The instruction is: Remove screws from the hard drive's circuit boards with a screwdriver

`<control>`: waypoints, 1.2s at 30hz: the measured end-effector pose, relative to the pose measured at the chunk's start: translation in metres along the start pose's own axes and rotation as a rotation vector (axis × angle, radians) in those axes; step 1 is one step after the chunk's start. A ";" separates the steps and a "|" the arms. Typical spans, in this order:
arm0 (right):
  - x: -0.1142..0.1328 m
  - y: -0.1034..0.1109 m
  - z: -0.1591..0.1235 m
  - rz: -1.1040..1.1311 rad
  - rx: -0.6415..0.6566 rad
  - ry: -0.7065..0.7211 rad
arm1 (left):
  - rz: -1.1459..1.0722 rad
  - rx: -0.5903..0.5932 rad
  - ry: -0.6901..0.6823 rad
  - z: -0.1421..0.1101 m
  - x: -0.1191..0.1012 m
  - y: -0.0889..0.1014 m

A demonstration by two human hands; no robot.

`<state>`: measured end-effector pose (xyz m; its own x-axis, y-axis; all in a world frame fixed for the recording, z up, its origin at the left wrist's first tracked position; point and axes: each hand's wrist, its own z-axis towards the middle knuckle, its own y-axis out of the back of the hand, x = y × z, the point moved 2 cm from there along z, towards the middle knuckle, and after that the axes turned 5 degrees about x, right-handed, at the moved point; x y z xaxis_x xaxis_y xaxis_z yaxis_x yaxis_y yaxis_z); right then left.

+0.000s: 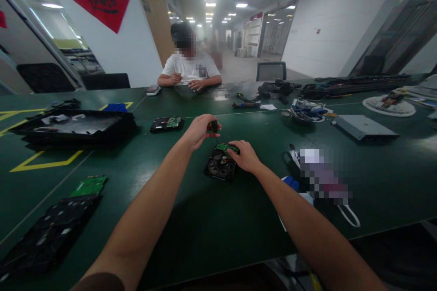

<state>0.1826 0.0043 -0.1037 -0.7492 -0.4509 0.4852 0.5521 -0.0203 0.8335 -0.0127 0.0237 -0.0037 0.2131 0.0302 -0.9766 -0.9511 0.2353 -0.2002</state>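
A hard drive (221,167) lies on the green table in front of me, its dark metal underside facing up. Across its far end sits a green circuit board (223,147). My left hand (200,132) is closed around the handle of a screwdriver (214,126), held upright with its thin shaft pointing down at the board's far left edge. Whether the tip sits in a screw is too small to tell. My right hand (246,156) grips the right side of the drive, with fingers and thumb pressed against the board.
Another hard drive (166,124) lies beyond my left arm. At near left are stacked drives (51,227) with a loose green board (89,186). Black trays (78,127), a cable bundle (307,111) and a grey metal box (365,127) stand around. A person (191,66) sits opposite.
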 end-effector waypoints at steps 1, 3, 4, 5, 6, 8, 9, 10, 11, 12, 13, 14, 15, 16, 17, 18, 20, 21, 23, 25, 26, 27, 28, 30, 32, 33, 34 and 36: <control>0.000 0.000 0.000 0.005 0.001 -0.004 | -0.033 -0.004 0.002 0.001 0.001 0.000; 0.000 0.000 0.000 0.009 0.004 -0.006 | -0.027 -0.018 -0.017 0.002 0.002 0.000; 0.000 0.000 0.000 0.009 0.005 -0.006 | 0.010 -0.030 -0.036 0.002 0.001 0.001; 0.000 0.000 0.000 0.007 0.006 -0.006 | 0.057 -0.042 -0.055 0.002 0.000 0.001; -0.001 0.000 0.000 0.005 0.007 -0.005 | 0.102 -0.050 -0.072 0.001 0.000 0.002; -0.001 -0.001 0.000 0.002 0.008 -0.001 | 0.146 -0.040 -0.082 0.000 -0.002 0.002; -0.002 -0.001 0.000 -0.001 0.009 0.000 | 0.143 -0.024 -0.075 -0.001 -0.003 0.002; -0.002 -0.001 0.000 -0.004 0.009 0.001 | 0.132 -0.005 -0.062 -0.002 -0.002 0.001; -0.002 -0.002 0.001 -0.007 0.009 0.001 | 0.115 0.012 -0.046 -0.002 -0.002 0.000; -0.002 -0.002 0.001 -0.008 0.008 0.002 | 0.091 0.023 -0.028 -0.002 -0.001 0.000; -0.002 -0.002 0.001 -0.008 0.004 0.002 | 0.057 0.026 -0.009 -0.002 0.000 -0.001; -0.002 -0.002 0.000 -0.005 0.000 0.003 | 0.018 0.023 0.008 -0.001 0.001 -0.001; -0.002 -0.002 0.000 -0.002 -0.004 0.005 | -0.018 0.015 0.020 0.000 0.002 -0.002; -0.003 -0.002 0.000 0.002 -0.008 0.006 | -0.042 0.004 0.023 0.001 0.003 -0.002; -0.003 -0.002 0.000 0.005 -0.010 0.006 | -0.043 -0.008 0.017 0.002 0.004 -0.001; -0.004 -0.001 0.000 0.009 -0.009 0.007 | -0.020 -0.021 0.003 0.002 0.004 -0.001; -0.005 -0.001 0.000 0.018 -0.006 0.005 | 0.064 -0.041 -0.045 0.002 0.003 0.000; -0.006 -0.001 0.000 0.024 -0.005 0.003 | 0.103 -0.041 -0.065 0.002 0.002 0.000; -0.007 -0.001 0.001 0.034 -0.002 0.001 | 0.139 -0.026 -0.075 0.000 0.000 0.000; -0.007 -0.001 0.002 0.037 0.000 -0.001 | 0.118 -0.015 -0.045 -0.002 -0.001 0.000; -0.007 -0.001 0.002 0.037 0.002 -0.003 | 0.092 -0.016 -0.024 -0.002 -0.001 -0.001; -0.007 -0.001 0.002 0.036 0.004 -0.005 | 0.054 -0.020 -0.003 -0.002 0.000 -0.001; -0.007 -0.001 0.002 0.037 0.005 -0.008 | 0.012 -0.025 0.013 -0.001 0.000 -0.001; -0.006 0.000 0.002 0.045 0.011 -0.017 | -0.041 -0.037 0.019 -0.001 0.000 0.000; -0.006 0.001 0.001 0.060 0.019 -0.029 | 0.004 -0.059 -0.025 0.000 -0.001 0.000; -0.006 0.001 0.001 0.068 0.023 -0.034 | 0.051 -0.068 -0.056 -0.001 -0.002 0.000; -0.006 0.001 0.001 0.075 0.027 -0.037 | 0.098 -0.070 -0.082 -0.002 -0.003 0.000; -0.007 0.002 0.000 0.091 0.029 -0.034 | 0.146 -0.047 -0.099 -0.003 -0.005 0.000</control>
<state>0.1889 0.0073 -0.1049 -0.7085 -0.4192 0.5677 0.6080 0.0457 0.7926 -0.0140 0.0202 0.0009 0.0906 0.1567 -0.9835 -0.9824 0.1761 -0.0625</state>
